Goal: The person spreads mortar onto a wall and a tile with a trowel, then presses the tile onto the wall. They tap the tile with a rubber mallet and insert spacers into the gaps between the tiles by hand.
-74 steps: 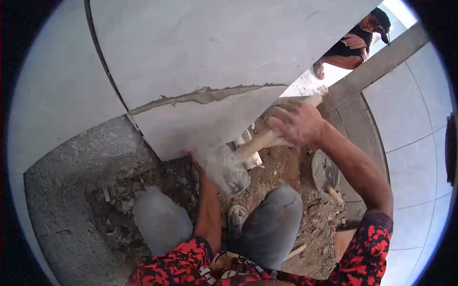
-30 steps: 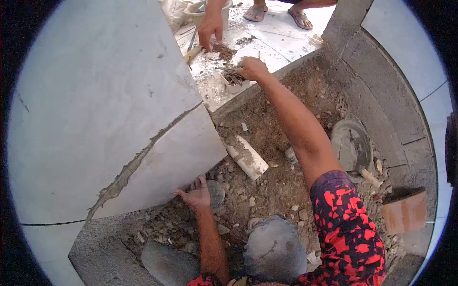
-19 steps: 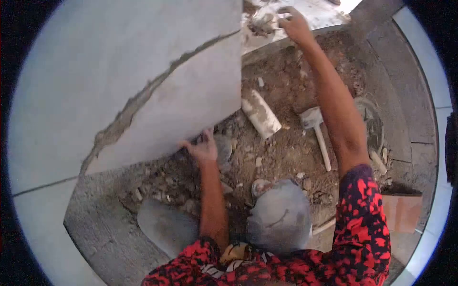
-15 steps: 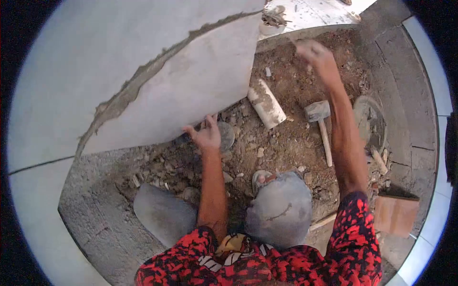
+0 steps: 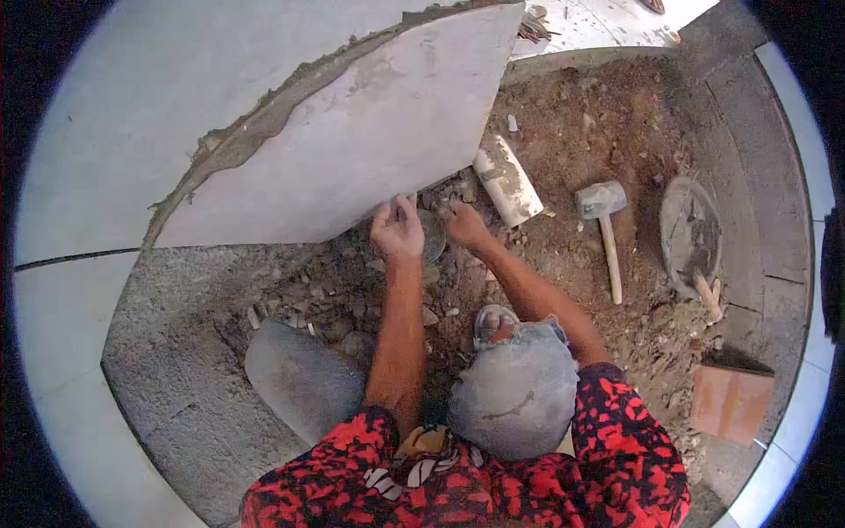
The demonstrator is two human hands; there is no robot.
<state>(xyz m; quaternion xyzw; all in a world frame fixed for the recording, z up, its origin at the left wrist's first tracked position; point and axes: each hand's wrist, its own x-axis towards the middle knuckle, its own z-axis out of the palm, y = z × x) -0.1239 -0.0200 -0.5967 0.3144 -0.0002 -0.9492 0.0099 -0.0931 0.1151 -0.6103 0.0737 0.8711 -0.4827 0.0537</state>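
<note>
A large pale tile (image 5: 370,132) slants across the upper left, with a ragged strip of grey mortar (image 5: 251,132) along its upper side. My left hand (image 5: 398,233) is at the tile's lower edge, palm up, its curled fingertips against the edge. Close by on the right, my right hand (image 5: 466,226) is closed in front of the tile edge; whatever it may hold is hidden. Between the hands and partly beneath the tile is a round greyish thing (image 5: 430,238). To the right of my right hand lies a mortar-smeared white pipe piece (image 5: 509,185).
A mallet (image 5: 604,211) lies on the rubble-strewn soil. Farther right are a mortar-coated round pan (image 5: 689,229) with a wooden handle (image 5: 707,295) at its rim, and a reddish-brown tile piece (image 5: 731,403). My knees (image 5: 513,387) are close below the hands.
My right hand has come down and left from the far soil to the tile's lower edge. The left hand's fingers have drawn closer together at that edge. The view has shifted slightly.
</note>
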